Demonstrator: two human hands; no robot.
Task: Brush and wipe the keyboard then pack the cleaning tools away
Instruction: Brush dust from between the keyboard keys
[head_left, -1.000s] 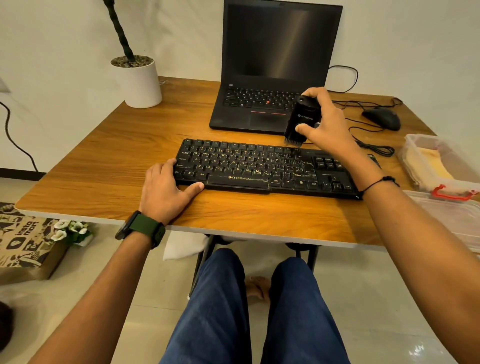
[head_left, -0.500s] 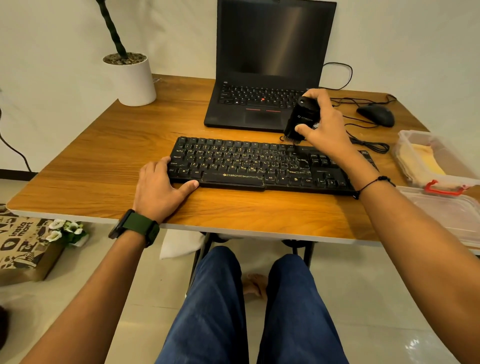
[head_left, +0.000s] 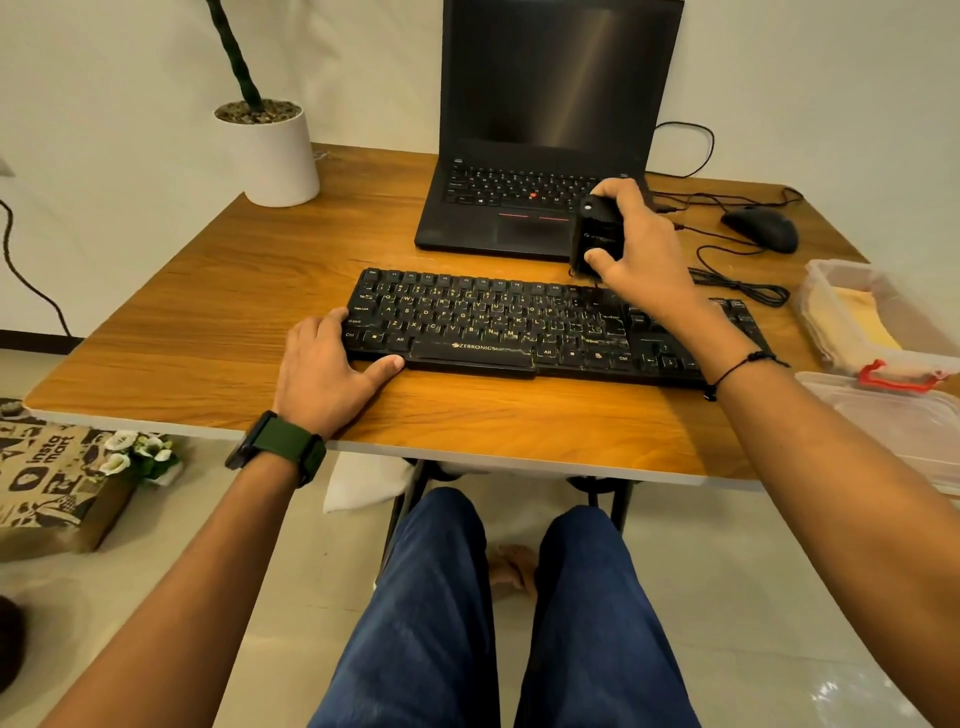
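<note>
Keyboard cleaning under way: a black, full-size plastic keyboard (head_left: 550, 327) with gold-lettered keys lies flat across the middle of a wood-grain counter (head_left: 208, 312), just in front of an open black laptop (head_left: 540, 156). The left hand (head_left: 332, 369) rests flat at the board's left end, fingers straight, thumb along its front edge. The right hand (head_left: 639, 249) curls around a stubby black brush tool (head_left: 597, 234), held upright at the far edge, bristles pointing down. Rigid but light, the board would likely slide under brushing; its bare end frame looks like the sound place to steady it, since keycaps can pop off. A clear plastic storage box (head_left: 831, 280) with red latch sits to the right.
</note>
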